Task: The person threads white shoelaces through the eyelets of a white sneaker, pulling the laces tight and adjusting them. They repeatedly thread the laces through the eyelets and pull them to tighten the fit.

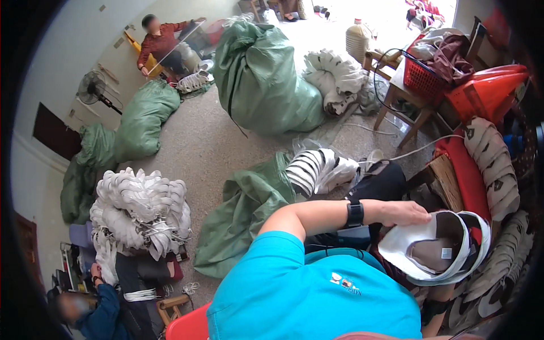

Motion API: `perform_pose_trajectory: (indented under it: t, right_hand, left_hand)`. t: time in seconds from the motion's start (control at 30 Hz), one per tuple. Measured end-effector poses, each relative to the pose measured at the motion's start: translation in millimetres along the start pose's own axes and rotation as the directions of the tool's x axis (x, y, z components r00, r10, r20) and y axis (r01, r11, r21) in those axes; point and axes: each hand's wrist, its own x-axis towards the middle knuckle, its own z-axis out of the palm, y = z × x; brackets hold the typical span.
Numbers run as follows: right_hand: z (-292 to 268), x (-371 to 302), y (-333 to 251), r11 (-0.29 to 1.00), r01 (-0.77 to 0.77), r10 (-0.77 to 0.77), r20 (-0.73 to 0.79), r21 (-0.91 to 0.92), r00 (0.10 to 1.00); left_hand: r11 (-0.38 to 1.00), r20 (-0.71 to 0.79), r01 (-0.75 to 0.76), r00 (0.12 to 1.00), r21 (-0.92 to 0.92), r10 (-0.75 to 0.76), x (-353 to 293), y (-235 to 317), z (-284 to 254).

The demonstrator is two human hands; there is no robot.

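My left hand [403, 213] reaches across to the right, a dark watch on its wrist. Its fingers are closed together at the upper edge of a white shoe upper [395, 249], which has a brownish lining and a small white label inside. A second white upper [485, 241] sits nested just behind the first. My right forearm [435, 324] shows below these uppers with a dark band round it; the hand itself is hidden behind them. Close by on the right, a row of overlapping pale uppers [492, 170] curves downward.
Big green sacks [263, 79] stand on the floor ahead, and a limp one [243, 212] lies nearer. Bundled white uppers [139, 207] are piled at left beside a seated co-worker [102, 311]. Another person [161, 45] sits far back. A red basket [422, 73] rests on a stool.
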Motion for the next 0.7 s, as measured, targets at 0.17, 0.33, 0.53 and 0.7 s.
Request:
perform_pose_trajectory:
  t: [0.17,0.33,0.53,0.7]
  right_hand:
    - [-12,-5,-16,0.999,0.045,-0.045,0.006,-0.010,0.999]
    - [-16,-16,-35,0.988,0.147,-0.148,0.017,0.035,0.989]
    - [0,-22,-43,0.912,0.315,-0.334,0.027,0.263,0.942]
    - [7,-41,-55,0.816,0.375,-0.427,0.023,0.441,0.904]
  left_hand:
    - [0.964,-0.101,-0.148,0.987,-0.223,0.128,22,-29,-11]
    - [0.909,-0.334,-0.233,0.936,-0.346,0.113,28,-16,-14]
    - [0.842,-0.317,-0.177,0.948,-0.510,0.008,55,1,-38]
    - [0.854,-0.361,-0.294,0.923,-0.429,0.136,104,14,-49]
